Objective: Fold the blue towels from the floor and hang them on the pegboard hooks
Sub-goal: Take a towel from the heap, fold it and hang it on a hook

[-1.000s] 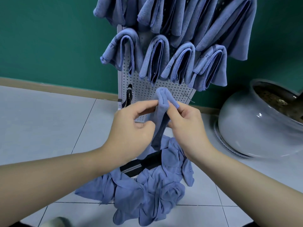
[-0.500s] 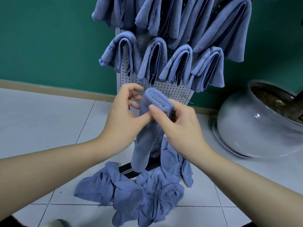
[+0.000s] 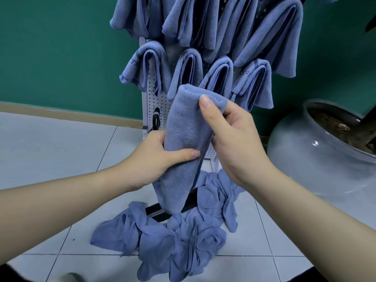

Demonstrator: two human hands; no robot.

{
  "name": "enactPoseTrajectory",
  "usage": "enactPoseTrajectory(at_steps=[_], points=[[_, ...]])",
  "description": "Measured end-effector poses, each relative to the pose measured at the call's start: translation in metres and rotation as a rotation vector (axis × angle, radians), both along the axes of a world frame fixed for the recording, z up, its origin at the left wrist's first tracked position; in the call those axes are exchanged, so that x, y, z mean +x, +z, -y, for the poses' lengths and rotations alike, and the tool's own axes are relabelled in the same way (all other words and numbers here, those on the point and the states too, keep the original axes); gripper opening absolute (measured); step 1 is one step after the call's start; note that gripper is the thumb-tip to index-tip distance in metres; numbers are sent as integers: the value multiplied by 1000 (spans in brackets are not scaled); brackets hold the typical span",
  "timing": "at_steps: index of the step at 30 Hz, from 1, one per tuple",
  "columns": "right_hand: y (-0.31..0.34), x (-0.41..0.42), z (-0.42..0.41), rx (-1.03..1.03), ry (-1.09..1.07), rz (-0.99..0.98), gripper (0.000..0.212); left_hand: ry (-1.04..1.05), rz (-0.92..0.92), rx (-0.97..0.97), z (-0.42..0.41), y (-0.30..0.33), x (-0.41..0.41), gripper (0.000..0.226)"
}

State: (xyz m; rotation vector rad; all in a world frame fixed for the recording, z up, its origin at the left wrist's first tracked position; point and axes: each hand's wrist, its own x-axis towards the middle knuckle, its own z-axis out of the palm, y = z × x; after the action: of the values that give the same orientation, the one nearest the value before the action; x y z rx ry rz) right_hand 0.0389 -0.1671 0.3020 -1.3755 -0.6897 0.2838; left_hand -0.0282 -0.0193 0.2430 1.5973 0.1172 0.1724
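Blue towel (image 3: 183, 139), folded into a long narrow strip, held upright between both hands in front of the pegboard (image 3: 151, 102); not yet hung.

Nearest, below the fingers: heap of unfolded towels (image 3: 173, 237) on the tiled floor (image 3: 50, 151), crumpled, partly covering a black striped band (image 3: 155, 212). Several pieces judged left to fold; exact count not readable.

At the fingers: left hand (image 3: 154, 159) grips the strip at mid-length, thumb (image 3: 183, 154) laid across the front, remaining fingers hidden behind the cloth. Right hand (image 3: 232, 137) pinches the folded top edge, thumb (image 3: 205, 103) on the front face, fingers curled behind the fold. Lower end hangs free beneath the left hand, just above the heap, contact not determinable.

Beyond the fingers: row of four hung towels (image 3: 189, 72) directly above the held fold, upper row (image 3: 223, 21) higher still, all folded and draped. Board below that row bare apart from a black clip (image 3: 156, 119). Task judged well past halfway. To the right of the right hand, grey ceramic pot (image 3: 305, 151).
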Motion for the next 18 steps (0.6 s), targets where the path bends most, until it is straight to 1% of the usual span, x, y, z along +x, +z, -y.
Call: enactPoseTrajectory(at_steps=[1,3,5,7,11,13,15,18], points=[[1,1,2,-13,22,5,16,14,13,5,0,1,1,28],[0,4,5,-110,44,51,17,41,25,19,0,3,2,17],[-5,8,6,-217,51,68,14,50,14,42,-2,1,3,14],[-10,10,4,-250,36,53,10,47,-5,55,-3,-3,2,15],[-11,10,-2,-175,-4,-4,13,22,-38,42,0,-10,1,21],[-7,14,-4,-138,-34,-32,8,-15,-76,77,2,-11,0,20],[-2,21,-3,-68,-60,-89,8,-39,-111,107,2,-11,1,20],[13,30,0,34,-98,-173,20,-62,-145,115,3,-13,0,20]])
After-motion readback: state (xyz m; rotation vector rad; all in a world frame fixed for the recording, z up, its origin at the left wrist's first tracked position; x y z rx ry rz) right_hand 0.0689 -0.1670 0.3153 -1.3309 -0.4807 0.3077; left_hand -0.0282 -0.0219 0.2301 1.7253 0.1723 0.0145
